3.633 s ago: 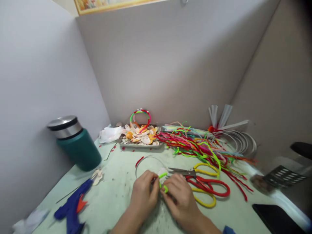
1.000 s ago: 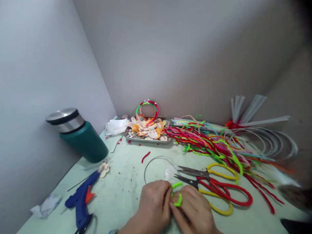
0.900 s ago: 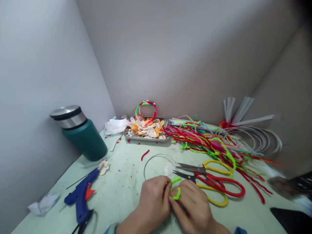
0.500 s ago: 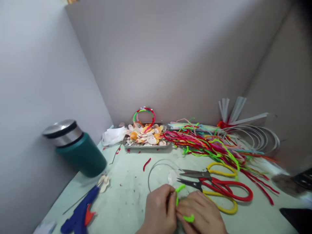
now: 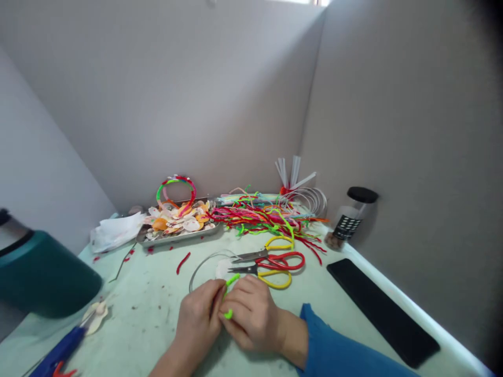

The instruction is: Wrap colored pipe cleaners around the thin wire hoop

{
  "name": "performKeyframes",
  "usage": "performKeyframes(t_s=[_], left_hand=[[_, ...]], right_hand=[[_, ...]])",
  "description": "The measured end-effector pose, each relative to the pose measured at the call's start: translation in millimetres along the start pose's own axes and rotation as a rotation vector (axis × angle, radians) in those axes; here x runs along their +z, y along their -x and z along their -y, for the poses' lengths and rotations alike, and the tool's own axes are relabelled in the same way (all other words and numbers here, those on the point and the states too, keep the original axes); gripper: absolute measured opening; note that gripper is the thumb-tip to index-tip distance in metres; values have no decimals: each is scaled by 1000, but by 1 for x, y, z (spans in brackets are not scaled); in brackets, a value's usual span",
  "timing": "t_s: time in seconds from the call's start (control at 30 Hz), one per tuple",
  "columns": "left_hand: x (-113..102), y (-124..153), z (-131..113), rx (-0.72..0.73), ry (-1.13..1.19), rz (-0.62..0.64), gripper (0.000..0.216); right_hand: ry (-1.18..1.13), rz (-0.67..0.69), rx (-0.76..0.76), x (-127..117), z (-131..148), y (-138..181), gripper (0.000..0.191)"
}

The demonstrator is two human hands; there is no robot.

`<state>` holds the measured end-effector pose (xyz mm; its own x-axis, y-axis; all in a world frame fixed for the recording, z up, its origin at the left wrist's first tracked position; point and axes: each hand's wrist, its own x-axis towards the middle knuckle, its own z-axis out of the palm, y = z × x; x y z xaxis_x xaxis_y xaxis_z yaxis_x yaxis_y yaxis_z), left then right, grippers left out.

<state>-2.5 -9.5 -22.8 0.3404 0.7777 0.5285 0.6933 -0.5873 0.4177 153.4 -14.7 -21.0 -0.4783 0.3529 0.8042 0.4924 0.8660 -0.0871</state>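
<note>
Both hands meet low at the table's near middle. My left hand (image 5: 198, 317) and my right hand (image 5: 251, 317) pinch a short neon green pipe cleaner (image 5: 228, 296) between their fingertips; its ends poke out above and below the fingers. A thin wire hoop (image 5: 200, 264) with a pale shell runs out from under the hands. Just beyond lie two pairs of scissors, one red-handled (image 5: 281, 260) and one yellow-handled (image 5: 275, 243).
A metal tray of shells (image 5: 178, 228) with a wrapped hoop (image 5: 176, 188) stands at the back. Coloured pipe cleaners (image 5: 263, 217) are heaped beside it. A teal flask (image 5: 43, 277), blue glue gun (image 5: 58, 356), crumpled tissue (image 5: 113, 233), black slab (image 5: 383, 311) and capped jar (image 5: 349, 220) ring the table.
My view has swung to the right, so the flask now sits at the left edge and a jar and black slab appear. Both hands stay pinched on the green pipe cleaner.
</note>
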Motion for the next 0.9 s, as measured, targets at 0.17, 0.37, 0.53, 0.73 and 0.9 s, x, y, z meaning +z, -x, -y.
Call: performKeyframes(t_s=[0.17,0.37,0.53,0.73,0.9], left_hand=[[-5,0,-11,-53,-119,70,24],[-11,9,-24,-204,-247,142,22],[-8,11,-15,-231,-172,157,16],[3,13,-23,-214,-38,234,17],[2,14,-23,-267,-18,158,20]], right_hand=[[42,-35,1,7,-3,10,12],[175,37,21,13,1,6,25],[264,79,71,16,-1,2,26],[181,60,30,4,0,10,23],[78,15,-14,7,0,2,17]])
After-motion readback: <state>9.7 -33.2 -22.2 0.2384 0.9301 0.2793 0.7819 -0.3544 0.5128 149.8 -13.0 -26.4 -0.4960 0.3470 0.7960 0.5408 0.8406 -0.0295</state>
